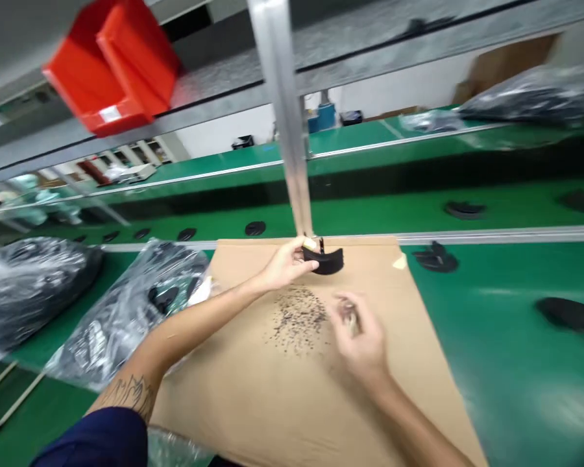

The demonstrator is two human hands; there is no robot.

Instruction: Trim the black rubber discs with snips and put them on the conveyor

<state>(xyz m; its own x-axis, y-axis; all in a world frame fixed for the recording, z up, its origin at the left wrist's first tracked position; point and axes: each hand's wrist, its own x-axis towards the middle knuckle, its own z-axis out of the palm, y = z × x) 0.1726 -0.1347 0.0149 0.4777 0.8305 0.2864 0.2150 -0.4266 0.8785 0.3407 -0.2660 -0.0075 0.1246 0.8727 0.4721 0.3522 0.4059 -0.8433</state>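
My left hand (288, 263) grips a curved black piece (329, 262) by its left end, above the far part of a brown paper sheet (253, 389). A pale yellowish bit shows at that hand's fingertips. Small black crumbs (299, 319) lie scattered on the paper below the piece. To the right of the crumbs is my right hand (360, 334), blurred, with its fingers curled inward. Something pale shows within its fingers, too smeared to name. The right hand is apart from the black piece.
A metal post (285, 117) rises behind the paper. Overhead, a red bin (121, 71) sits by a shelf. Plastic bags (121, 318) lie left on the green table (506, 337). Black pieces (435, 258) lie to the right, and several more along the back.
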